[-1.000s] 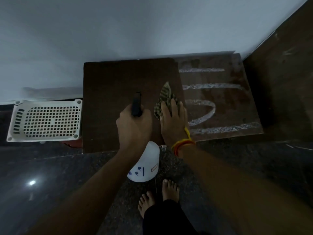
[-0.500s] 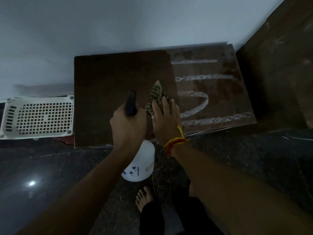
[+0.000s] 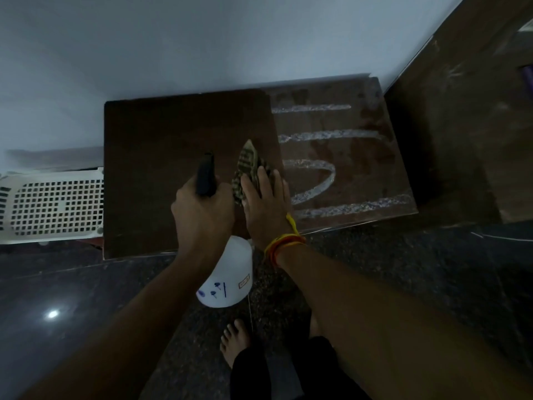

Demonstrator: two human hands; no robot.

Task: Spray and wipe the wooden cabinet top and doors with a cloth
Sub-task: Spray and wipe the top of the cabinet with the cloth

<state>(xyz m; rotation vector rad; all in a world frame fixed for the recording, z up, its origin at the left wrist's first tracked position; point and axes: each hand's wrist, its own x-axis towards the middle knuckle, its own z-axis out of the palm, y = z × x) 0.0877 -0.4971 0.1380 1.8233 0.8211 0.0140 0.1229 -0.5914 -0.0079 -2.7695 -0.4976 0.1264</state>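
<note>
A low dark wooden cabinet top point(image 3: 161, 157) stands against the white wall. Its right half carries several whitish foam streaks point(image 3: 326, 135). My left hand point(image 3: 202, 215) grips the black trigger head of a white spray bottle point(image 3: 230, 275), whose body hangs below the cabinet's front edge. My right hand point(image 3: 266, 206) lies flat with straight fingers on a checked cloth point(image 3: 248, 161), pressing it onto the top near the middle. The cloth's pointed end sticks out beyond my fingertips. The cabinet doors are out of sight.
A white perforated plastic crate point(image 3: 54, 203) sits left of the cabinet. A tall dark wooden panel point(image 3: 461, 125) rises at the right. The floor is dark polished stone point(image 3: 72, 290), and my bare foot point(image 3: 235, 339) stands near the cabinet's front.
The cloth and both hands sit about as before on the cabinet top; the camera view has shifted slightly. My feet have shifted, with only one foot now showing.
</note>
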